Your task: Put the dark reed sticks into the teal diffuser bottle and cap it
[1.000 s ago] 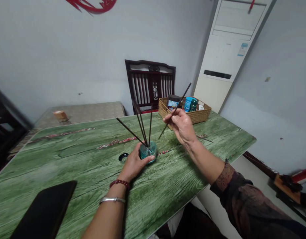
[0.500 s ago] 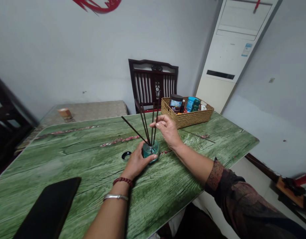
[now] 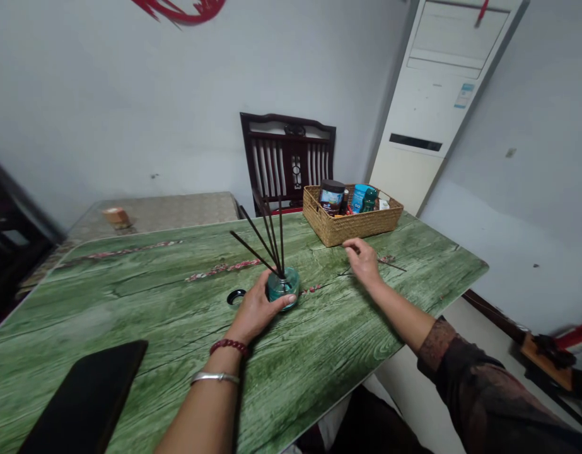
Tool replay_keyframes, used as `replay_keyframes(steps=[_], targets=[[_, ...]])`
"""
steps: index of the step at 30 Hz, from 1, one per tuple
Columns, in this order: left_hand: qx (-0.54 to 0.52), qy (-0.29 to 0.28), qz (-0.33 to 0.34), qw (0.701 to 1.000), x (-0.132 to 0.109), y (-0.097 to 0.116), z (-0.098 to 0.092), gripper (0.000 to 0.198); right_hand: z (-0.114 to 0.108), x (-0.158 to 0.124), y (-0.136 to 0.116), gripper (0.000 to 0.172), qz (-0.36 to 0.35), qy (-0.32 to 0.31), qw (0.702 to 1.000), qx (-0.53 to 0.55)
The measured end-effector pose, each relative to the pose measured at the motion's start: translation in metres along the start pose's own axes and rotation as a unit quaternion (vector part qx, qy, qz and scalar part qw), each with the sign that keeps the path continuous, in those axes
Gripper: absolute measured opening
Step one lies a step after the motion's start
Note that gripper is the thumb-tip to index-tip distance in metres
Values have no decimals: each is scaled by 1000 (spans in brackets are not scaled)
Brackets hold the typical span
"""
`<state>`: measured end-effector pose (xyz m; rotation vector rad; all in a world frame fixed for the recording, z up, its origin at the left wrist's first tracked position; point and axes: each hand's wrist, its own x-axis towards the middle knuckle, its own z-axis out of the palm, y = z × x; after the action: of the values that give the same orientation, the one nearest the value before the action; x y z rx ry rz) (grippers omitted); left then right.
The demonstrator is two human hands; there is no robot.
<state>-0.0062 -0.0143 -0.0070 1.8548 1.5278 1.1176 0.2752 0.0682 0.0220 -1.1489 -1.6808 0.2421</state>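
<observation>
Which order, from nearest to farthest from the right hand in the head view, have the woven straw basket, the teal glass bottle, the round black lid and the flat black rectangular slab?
From the right hand:
1. Woven straw basket, straight ahead.
2. Teal glass bottle, to its left.
3. Round black lid, left of the bottle.
4. Flat black rectangular slab, far left, nearest the camera.

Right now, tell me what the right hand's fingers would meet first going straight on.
The woven basket's front wall, most likely: the fingers of the right hand point toward it, though depth is unclear.
</observation>
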Motion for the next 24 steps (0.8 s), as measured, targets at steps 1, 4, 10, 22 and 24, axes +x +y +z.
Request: replay_keyframes(steps=[1, 4, 10, 22, 24], targets=[[-1, 1, 1, 1000, 0, 0, 0, 75, -10, 0, 20, 21, 7, 5, 998, -60], [1, 4, 5, 1000, 0, 1, 0, 71, -36, -5, 70, 30, 52, 4, 975, -216], [16, 0, 2, 1000, 1, 0, -1, 72, -46, -15, 97, 37, 100, -41, 928, -357], [24, -4, -1, 1000, 1, 0, -1, 72, -41, -19, 85, 19, 51, -135, 905, -400], [23, 0, -1, 1000, 0, 1, -1, 72, -43, -20, 78, 18, 49, -146, 899, -409]])
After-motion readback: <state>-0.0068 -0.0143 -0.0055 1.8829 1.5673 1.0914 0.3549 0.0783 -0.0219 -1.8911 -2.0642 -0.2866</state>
